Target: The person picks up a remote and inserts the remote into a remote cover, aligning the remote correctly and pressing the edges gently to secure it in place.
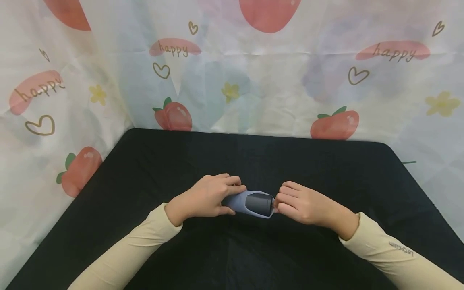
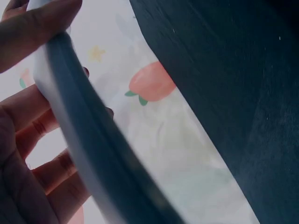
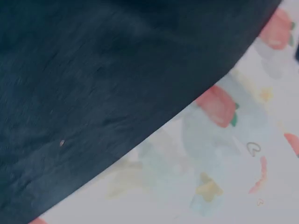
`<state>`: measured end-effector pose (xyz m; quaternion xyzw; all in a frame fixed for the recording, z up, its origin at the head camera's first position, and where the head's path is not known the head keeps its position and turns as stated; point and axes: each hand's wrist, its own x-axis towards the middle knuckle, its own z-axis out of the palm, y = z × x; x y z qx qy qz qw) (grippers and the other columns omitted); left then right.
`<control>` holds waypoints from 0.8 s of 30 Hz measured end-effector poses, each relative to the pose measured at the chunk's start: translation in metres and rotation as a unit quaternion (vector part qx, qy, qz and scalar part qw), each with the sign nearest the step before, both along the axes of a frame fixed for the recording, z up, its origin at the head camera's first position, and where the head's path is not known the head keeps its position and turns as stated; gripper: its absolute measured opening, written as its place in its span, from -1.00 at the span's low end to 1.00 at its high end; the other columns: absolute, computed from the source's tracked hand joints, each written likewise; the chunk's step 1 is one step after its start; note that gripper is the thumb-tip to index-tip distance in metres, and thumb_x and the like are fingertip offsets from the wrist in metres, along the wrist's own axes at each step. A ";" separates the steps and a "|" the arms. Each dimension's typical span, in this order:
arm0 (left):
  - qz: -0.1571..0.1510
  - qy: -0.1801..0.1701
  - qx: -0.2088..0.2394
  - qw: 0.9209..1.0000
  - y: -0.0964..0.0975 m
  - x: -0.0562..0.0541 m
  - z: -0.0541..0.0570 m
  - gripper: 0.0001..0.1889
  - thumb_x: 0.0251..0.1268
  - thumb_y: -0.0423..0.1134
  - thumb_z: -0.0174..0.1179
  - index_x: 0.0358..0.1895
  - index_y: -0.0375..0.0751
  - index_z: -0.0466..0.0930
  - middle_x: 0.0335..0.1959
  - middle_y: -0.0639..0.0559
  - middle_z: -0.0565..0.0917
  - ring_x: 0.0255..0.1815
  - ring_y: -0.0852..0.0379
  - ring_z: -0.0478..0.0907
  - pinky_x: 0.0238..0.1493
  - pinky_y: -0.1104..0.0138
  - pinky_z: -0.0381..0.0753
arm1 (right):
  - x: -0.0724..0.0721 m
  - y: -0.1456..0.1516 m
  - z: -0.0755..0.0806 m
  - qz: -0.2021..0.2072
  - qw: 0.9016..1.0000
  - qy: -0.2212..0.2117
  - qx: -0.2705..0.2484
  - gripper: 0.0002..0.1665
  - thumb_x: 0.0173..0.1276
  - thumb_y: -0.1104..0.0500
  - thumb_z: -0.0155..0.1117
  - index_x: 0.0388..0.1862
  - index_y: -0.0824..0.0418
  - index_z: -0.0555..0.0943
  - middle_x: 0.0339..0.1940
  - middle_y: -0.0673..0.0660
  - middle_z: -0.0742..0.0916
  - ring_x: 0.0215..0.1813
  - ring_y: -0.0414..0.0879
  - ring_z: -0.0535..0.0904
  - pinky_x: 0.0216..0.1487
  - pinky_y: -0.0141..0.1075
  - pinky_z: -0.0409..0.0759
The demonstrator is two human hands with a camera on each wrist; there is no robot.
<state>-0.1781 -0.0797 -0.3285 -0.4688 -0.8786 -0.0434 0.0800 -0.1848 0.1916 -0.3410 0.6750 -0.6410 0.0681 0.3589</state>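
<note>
A long blue-grey object (image 1: 237,202) with a dark grey rounded panel (image 1: 259,203) is held level between both hands in the head view; its exact kind cannot be told. My left hand (image 1: 212,196) grips its left part, thumb on the near side and fingers over the far side. At the other end, my right hand (image 1: 304,203) has curled fingers that pinch a pale tip of the object, partly hidden by the fingers. The left wrist view shows the object's blurred, curved edge (image 2: 93,121) crossing close by the left fingers (image 2: 35,112). The right wrist view does not show the right hand.
A black cloth-covered table (image 1: 181,157) lies beneath the hands. Behind it and along the sides hangs a pale curtain (image 1: 272,88) printed with red fruit, hearts and "happy". The table's far edge (image 1: 253,135) meets the curtain.
</note>
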 end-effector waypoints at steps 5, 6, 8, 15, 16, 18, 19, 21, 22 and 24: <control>-0.018 0.002 -0.007 1.000 0.000 0.001 0.002 -0.41 -0.04 0.02 0.42 0.13 -0.07 0.56 -0.08 0.13 0.54 -0.17 0.21 0.47 -0.16 0.38 0.58 | -0.008 0.002 -0.003 -0.012 0.997 0.068 0.023 -0.69 0.47 0.26 -0.09 -0.51 0.21 0.45 -0.55 0.01 0.54 -0.44 -0.12 0.44 -0.26 -0.25 0.50; -0.020 0.003 -0.009 1.000 0.000 0.001 0.002 -0.41 -0.04 0.01 0.42 0.13 -0.07 0.55 -0.08 0.13 0.53 -0.17 0.21 0.47 -0.15 0.38 0.58 | -0.009 0.003 -0.003 -0.020 0.996 0.076 0.032 -0.69 0.47 0.25 -0.10 -0.50 0.20 0.46 -0.55 0.01 0.55 -0.43 -0.12 0.45 -0.25 -0.25 0.51; -0.019 0.000 -0.014 1.000 0.000 0.000 0.003 -0.41 -0.03 0.00 0.42 0.13 -0.08 0.55 -0.08 0.13 0.53 -0.17 0.21 0.48 -0.15 0.38 0.58 | -0.011 0.004 -0.003 -0.030 0.995 0.084 0.048 -0.70 0.47 0.26 -0.12 -0.48 0.19 0.47 -0.54 0.00 0.55 -0.42 -0.12 0.46 -0.22 -0.24 0.53; -0.004 -0.001 -0.033 0.999 0.001 0.001 0.002 -0.41 -0.04 -0.05 0.43 0.13 -0.11 0.55 -0.08 0.12 0.52 -0.17 0.20 0.47 -0.13 0.37 0.59 | -0.012 0.005 0.000 -0.057 0.990 0.090 0.095 -0.73 0.42 0.30 -0.19 -0.43 0.17 0.44 -0.52 0.00 0.55 -0.39 -0.12 0.45 -0.17 -0.27 0.52; 0.000 0.002 -0.035 0.999 0.002 0.001 0.002 -0.41 -0.04 -0.05 0.43 0.14 -0.11 0.54 -0.07 0.12 0.52 -0.17 0.19 0.47 -0.13 0.37 0.59 | -0.012 0.004 0.001 -0.057 0.989 0.090 0.098 -0.73 0.41 0.31 -0.20 -0.43 0.17 0.43 -0.51 0.00 0.55 -0.39 -0.11 0.45 -0.17 -0.28 0.51; 0.009 0.008 -0.039 0.999 0.003 0.002 0.002 -0.41 -0.05 -0.06 0.44 0.13 -0.10 0.54 -0.06 0.11 0.52 -0.20 0.18 0.47 -0.15 0.36 0.59 | -0.011 0.003 0.001 -0.052 0.990 0.088 0.097 -0.74 0.39 0.32 -0.20 -0.44 0.18 0.42 -0.51 0.01 0.55 -0.40 -0.11 0.45 -0.19 -0.29 0.50; 0.016 0.009 -0.042 0.999 0.003 0.003 0.001 -0.40 -0.06 -0.06 0.44 0.14 -0.10 0.54 -0.06 0.11 0.52 -0.22 0.17 0.47 -0.16 0.36 0.59 | -0.010 0.002 0.001 -0.050 0.990 0.090 0.097 -0.75 0.38 0.33 -0.20 -0.45 0.18 0.41 -0.52 0.01 0.54 -0.40 -0.10 0.44 -0.19 -0.29 0.50; 0.029 0.005 -0.042 0.999 0.005 0.004 0.001 -0.39 -0.06 -0.05 0.45 0.14 -0.10 0.54 -0.08 0.10 0.51 -0.27 0.16 0.47 -0.20 0.35 0.60 | -0.008 0.000 0.000 -0.044 0.991 0.088 0.092 -0.76 0.35 0.35 -0.19 -0.47 0.19 0.39 -0.53 0.02 0.52 -0.42 -0.10 0.43 -0.21 -0.29 0.48; 0.036 0.004 -0.041 0.999 0.006 0.005 0.000 -0.39 -0.07 -0.05 0.45 0.14 -0.10 0.54 -0.09 0.09 0.51 -0.29 0.15 0.47 -0.22 0.35 0.60 | -0.006 -0.001 0.000 -0.040 0.992 0.086 0.087 -0.76 0.33 0.36 -0.18 -0.49 0.19 0.38 -0.54 0.02 0.52 -0.43 -0.09 0.42 -0.22 -0.29 0.47; 0.049 0.000 -0.033 0.998 0.007 0.007 -0.001 -0.40 -0.08 -0.04 0.45 0.12 -0.10 0.55 -0.14 0.07 0.51 -0.34 0.14 0.47 -0.26 0.34 0.60 | -0.003 -0.003 -0.001 -0.037 0.992 0.086 0.082 -0.77 0.32 0.37 -0.18 -0.50 0.20 0.37 -0.55 0.03 0.50 -0.43 -0.09 0.42 -0.22 -0.29 0.48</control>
